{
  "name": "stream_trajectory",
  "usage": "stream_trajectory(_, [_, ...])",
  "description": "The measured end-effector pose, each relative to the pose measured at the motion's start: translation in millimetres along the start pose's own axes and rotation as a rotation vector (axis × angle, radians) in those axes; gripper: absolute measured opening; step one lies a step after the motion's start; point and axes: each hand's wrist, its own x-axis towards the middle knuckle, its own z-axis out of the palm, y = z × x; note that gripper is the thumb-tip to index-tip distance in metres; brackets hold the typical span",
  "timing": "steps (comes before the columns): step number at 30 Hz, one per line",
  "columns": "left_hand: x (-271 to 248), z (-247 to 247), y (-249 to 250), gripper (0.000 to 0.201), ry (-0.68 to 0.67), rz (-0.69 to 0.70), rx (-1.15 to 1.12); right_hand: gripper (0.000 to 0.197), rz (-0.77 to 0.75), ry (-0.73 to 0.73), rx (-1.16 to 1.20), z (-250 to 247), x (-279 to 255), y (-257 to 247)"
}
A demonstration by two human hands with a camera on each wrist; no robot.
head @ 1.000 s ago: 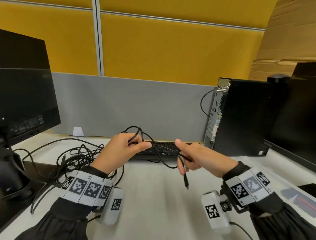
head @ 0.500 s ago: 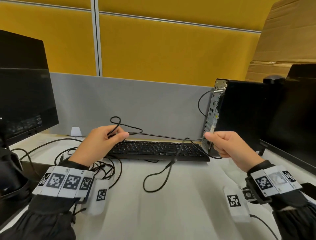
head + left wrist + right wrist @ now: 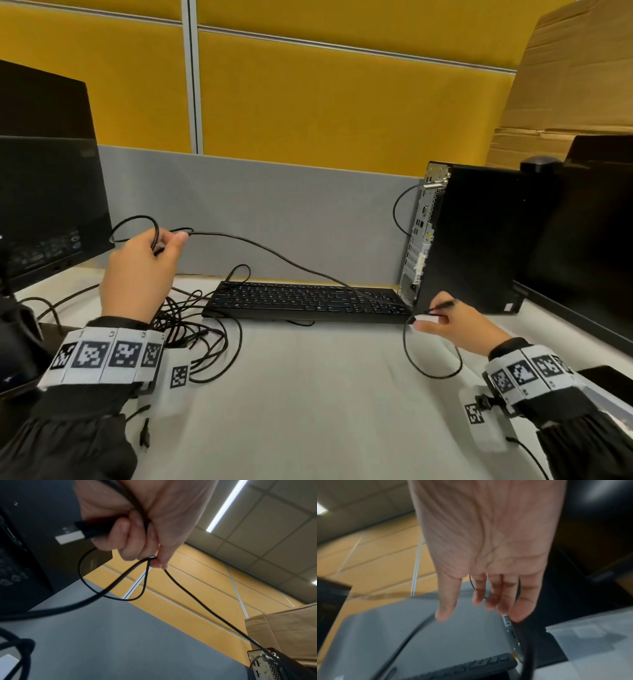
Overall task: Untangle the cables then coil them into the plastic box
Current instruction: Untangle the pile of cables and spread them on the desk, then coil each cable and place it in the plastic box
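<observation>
Above the keyboard (image 3: 308,301), one black cable (image 3: 274,253) spans between both hands.
Left hand (image 3: 140,270) grips its plug end and a loop up left of the keyboard; right hand (image 3: 448,322) pinches it at the keyboard's right end. More cables (image 3: 191,329) lie tangled on the worktop (image 3: 325,394), left of the keyboard.

A thin black cable (image 3: 274,253) is pinched at my left fingertips (image 3: 157,562), looped beyond them, its USB plug (image 3: 82,532) jutting from my curled fingers. It sags across to my right fingers (image 3: 442,310) and loops below them. More black cables (image 3: 191,329) lie tangled below my left wrist.
</observation>
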Motion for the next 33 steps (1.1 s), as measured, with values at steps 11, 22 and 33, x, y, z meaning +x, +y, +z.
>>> stream_trajectory(11, [-5, 1, 13, 0.032, -0.081, 0.04, -0.108, 0.041, 0.32, -0.19, -0.713, -6, -37, 54])
stream_trajectory(22, [8, -24, 1, 0.031, 0.186, 0.079, -0.264, 0.02, -0.296, -0.198, -0.79, 25, -59, -57])
stream_trajectory(33, [14, -59, 0, 0.034, 0.273, 0.081, -0.292, 0.015, -0.465, -0.249, -0.709, 64, -26, -124])
